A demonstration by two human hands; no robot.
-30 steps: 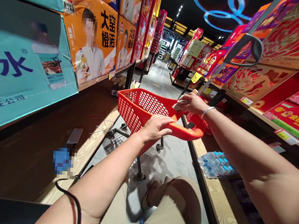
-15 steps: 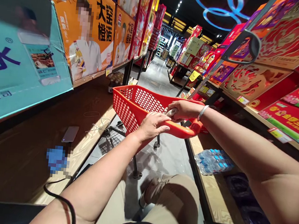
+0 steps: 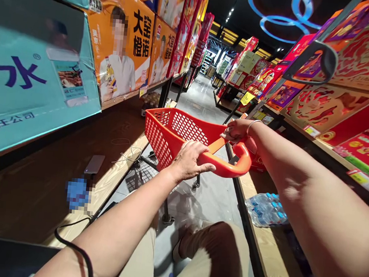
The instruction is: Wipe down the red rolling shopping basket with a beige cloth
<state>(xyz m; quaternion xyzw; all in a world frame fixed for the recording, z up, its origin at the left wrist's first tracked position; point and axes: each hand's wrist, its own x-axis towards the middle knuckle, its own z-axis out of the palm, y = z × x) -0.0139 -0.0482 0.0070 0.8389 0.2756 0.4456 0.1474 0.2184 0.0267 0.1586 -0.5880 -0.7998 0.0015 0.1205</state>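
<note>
A red-orange plastic shopping cart [image 3: 163,138] with perforated basket walls stands ahead of me in the aisle. My left hand [image 3: 191,160] grips the near bar of its looped handle, fingers over the bar and thumb lying along it. At the far right of the basket, my right hand [image 3: 236,129] is closed at the rim beside the handle loop. Its fingers are curled round a small, pale, crumpled cloth [image 3: 225,135], mostly hidden by them. A bracelet circles my right wrist.
Low wooden shelves [image 3: 273,260] edge the aisle on both sides. Wrapped water bottles [image 3: 265,209] lie on the right one. Stacked drink cartons [image 3: 124,50] are at left, and red gift boxes [image 3: 321,104] at right. A phone-like slab [image 3: 94,164] and cables lie on the left shelf.
My right hand has moved rightward from near my left hand to the basket's right corner. My left hand stays on the handle, its thumb now stretched along it. The view has shifted slightly left.
</note>
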